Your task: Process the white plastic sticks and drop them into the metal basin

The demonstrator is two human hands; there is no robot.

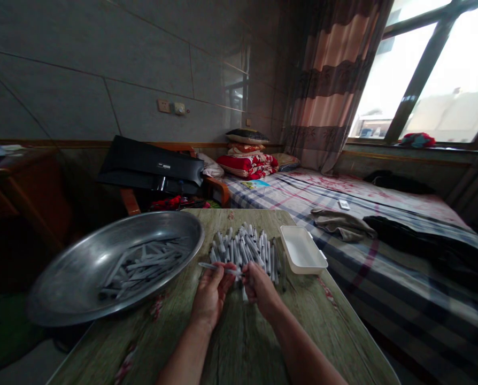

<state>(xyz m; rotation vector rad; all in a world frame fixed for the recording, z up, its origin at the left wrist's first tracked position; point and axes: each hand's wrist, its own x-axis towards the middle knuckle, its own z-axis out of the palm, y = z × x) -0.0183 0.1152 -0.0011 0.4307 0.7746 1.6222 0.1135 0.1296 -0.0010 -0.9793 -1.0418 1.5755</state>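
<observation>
My left hand (212, 293) pinches a slim translucent pen (209, 266) that lies nearly level, its left end sticking out past the fingers. At the pen's right end, the fingers of my right hand (260, 286) are closed; whether they grip the tip or a small part there is too small to make out. Just beyond both hands a pile of similar white and grey pens (245, 247) with dark ends covers the middle of the table (239, 347). To the left, a large metal basin (78, 256) holds many more of these pens.
A white plastic box (305, 267) stands by the table's right edge, beside the pile. Past that edge is a bed (383, 256) with clothes and folded quilts (249, 164). Behind the basin, a black monitor-like panel (154, 166) leans on a wooden chair.
</observation>
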